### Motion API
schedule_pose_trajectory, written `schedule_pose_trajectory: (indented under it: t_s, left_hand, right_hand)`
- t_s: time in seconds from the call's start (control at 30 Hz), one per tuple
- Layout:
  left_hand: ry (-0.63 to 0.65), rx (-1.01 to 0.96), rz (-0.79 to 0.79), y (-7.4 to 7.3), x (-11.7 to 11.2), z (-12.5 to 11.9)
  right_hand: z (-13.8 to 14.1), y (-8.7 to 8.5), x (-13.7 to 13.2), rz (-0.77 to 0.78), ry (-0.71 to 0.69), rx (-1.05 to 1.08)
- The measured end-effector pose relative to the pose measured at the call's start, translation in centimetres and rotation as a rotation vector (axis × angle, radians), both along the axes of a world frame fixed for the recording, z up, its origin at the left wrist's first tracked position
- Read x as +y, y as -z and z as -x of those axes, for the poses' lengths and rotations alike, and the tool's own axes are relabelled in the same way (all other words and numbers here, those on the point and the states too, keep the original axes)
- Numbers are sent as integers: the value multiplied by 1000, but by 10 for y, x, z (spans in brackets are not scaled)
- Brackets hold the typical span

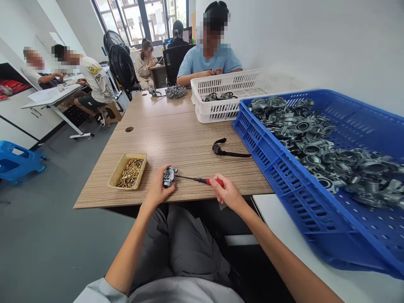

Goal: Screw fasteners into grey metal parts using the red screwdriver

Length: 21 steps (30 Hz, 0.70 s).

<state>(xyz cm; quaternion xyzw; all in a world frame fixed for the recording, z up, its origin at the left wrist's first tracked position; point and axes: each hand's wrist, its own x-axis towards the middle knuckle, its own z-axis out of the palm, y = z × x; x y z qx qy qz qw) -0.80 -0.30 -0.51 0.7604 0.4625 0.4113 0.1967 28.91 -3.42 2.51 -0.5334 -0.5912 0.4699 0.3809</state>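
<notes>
My left hand (158, 187) is closed around a small grey metal part (168, 176) at the near edge of the wooden table (176, 139). My right hand (227, 194) grips the red handle of a thin screwdriver (202, 180). The screwdriver's tip reaches left into the metal part. A shallow tan tray of small brass pieces (128, 171) lies just left of my left hand.
A blue crate (315, 210) full of grey metal castings stands to my right, a white basket (227, 110) behind it. A black strap (224, 151) lies mid-table. A person in a blue shirt sits opposite; others work at tables beyond, near two black fans (121, 65).
</notes>
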Motion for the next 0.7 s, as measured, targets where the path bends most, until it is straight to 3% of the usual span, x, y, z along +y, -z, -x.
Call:
schedule_pose_trajectory:
  t_s: [0.23, 0.7]
  left_hand:
    - [23, 29, 0, -1, -1, -2]
    - [-28, 0, -30, 0, -1, -3]
  right_hand:
    - [3, 7, 0, -16, -2, -37]
    - [-3, 7, 2, -39, 15, 88]
